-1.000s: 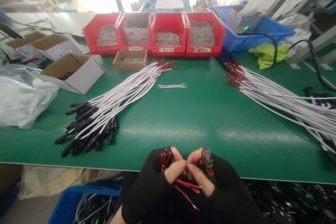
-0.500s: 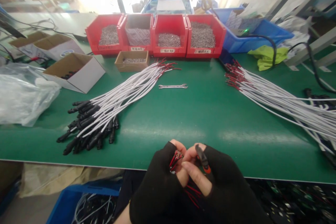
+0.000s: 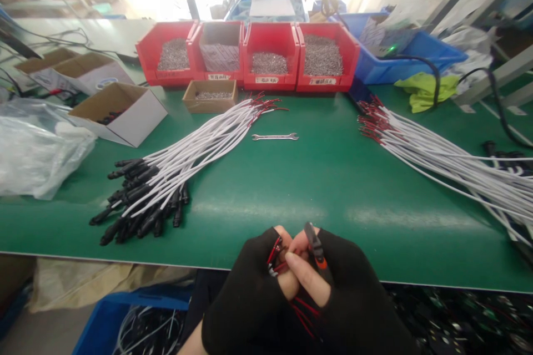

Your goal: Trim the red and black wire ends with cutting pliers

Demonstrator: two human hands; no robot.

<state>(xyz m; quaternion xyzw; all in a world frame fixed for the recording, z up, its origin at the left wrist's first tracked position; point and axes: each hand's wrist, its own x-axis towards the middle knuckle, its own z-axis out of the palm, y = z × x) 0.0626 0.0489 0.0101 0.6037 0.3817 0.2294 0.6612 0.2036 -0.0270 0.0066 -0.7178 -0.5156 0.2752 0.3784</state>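
Note:
Both of my hands wear black fingerless gloves and meet just over the table's front edge. My left hand [image 3: 254,283] is closed around a small bunch of thin red and black wires [image 3: 273,252], whose ends show between thumb and fingers. My right hand [image 3: 333,283] keeps a pair of dark-jawed pliers [image 3: 315,243] with an orange-red mark in its grip, jaws pointing up. Its thumb and forefinger pinch at the wires against my left fingertips. More red wires hang below, between the hands. What the fingertips press together is mostly hidden.
White cables [image 3: 200,141] with black connectors lie left; another cable bundle [image 3: 449,161] lies right. An open-ended wrench [image 3: 275,137] rests mid-table. Red bins [image 3: 270,80] of small metal parts stand behind a small cardboard box [image 3: 210,104]. A blue crate [image 3: 95,321] sits below the edge.
My hands have shifted slightly down and closer together. The pliers have moved a little left with my right hand, and its thumb and forefinger press further in at the wires.

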